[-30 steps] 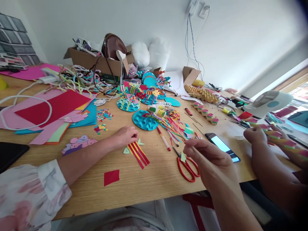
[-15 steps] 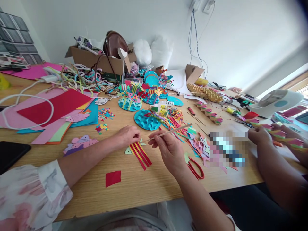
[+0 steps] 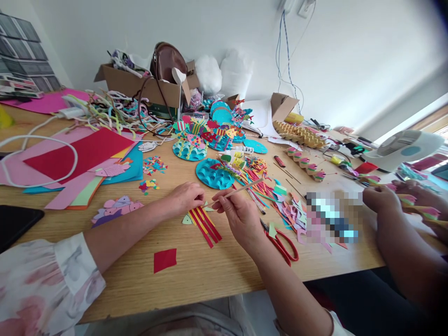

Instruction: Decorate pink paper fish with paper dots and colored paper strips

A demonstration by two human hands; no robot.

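My right hand (image 3: 242, 217) pinches a thin wooden stick (image 3: 249, 185) between thumb and fingers, its lower tip pointing down toward my left hand. My left hand (image 3: 187, 198), fingers curled down, grips the upper end of a red paper piece with yellow stripes (image 3: 207, 227). Just beside that paper lies a small pale green paper fish (image 3: 187, 219), and a bit of pale green paper shows between my hands. A red paper square (image 3: 165, 260) rests nearer the table's front edge. Red-handled scissors (image 3: 285, 246) lie to the right of my right wrist.
Behind my hands stand blue wavy discs (image 3: 214, 173) and glue bottles (image 3: 234, 161). Coloured paper sheets (image 3: 79, 156) and a dark phone-like slab (image 3: 19, 226) are at left. Paper scraps (image 3: 296, 214) spread at right, near another person's hands (image 3: 381, 199).
My right hand has shifted slightly and the stick's upper end has swung left and tilted. More of the scissors shows. My left hand stays on the striped paper.
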